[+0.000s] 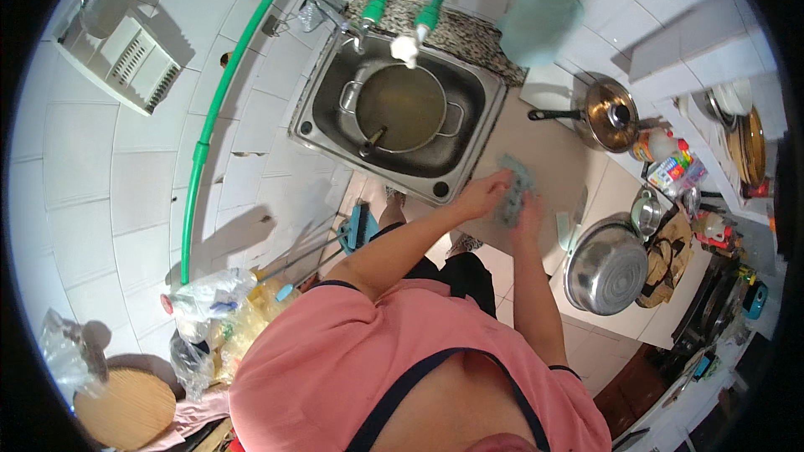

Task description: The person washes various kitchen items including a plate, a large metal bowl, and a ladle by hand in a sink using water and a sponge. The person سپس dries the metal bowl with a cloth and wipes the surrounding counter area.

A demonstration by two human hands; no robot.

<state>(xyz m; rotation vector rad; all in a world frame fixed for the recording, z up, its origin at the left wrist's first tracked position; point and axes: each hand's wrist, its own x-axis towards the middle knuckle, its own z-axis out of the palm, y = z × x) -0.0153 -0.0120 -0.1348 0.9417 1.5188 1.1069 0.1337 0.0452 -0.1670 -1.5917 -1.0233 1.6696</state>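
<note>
Both hands are over the counter to the right of the sink, at a blurred grey-green patterned cloth. My left hand has its fingers closed on the cloth's left edge. My right hand is at the cloth's lower right side; it is blurred, but appears to grip the edge. Left of the hands, a metal pot with two handles sits in the stainless steel sink, filled with murky liquid. A dark-handled utensil leans inside the pot's near rim.
A lidded frying pan, a large metal basin and a small metal pot stand along the right. A faucet and green pipes are at the wall. A broom head stands below the sink.
</note>
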